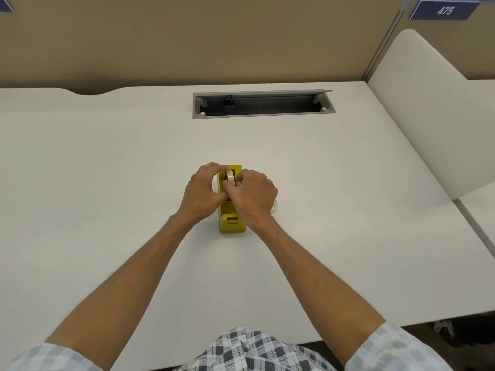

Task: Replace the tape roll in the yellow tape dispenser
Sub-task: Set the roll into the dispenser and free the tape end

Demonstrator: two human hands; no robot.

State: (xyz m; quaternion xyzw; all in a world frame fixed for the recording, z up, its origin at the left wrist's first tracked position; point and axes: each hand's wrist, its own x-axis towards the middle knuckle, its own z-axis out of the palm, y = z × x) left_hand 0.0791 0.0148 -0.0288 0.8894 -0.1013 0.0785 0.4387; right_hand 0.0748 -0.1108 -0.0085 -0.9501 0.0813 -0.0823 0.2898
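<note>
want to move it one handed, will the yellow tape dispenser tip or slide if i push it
The yellow tape dispenser looks long, low and flat-based, so it probably slides rather than tips. The smooth white desk likely offers little friction. Both hands are on it now, perhaps to steady it.

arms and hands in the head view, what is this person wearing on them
Both forearms are bare, with no watch, rings or gloves showing on the left hand or the right hand. Short sleeves in a pale blue and white check show at the left sleeve and the right sleeve, matching the darker checked shirt between them.
</note>
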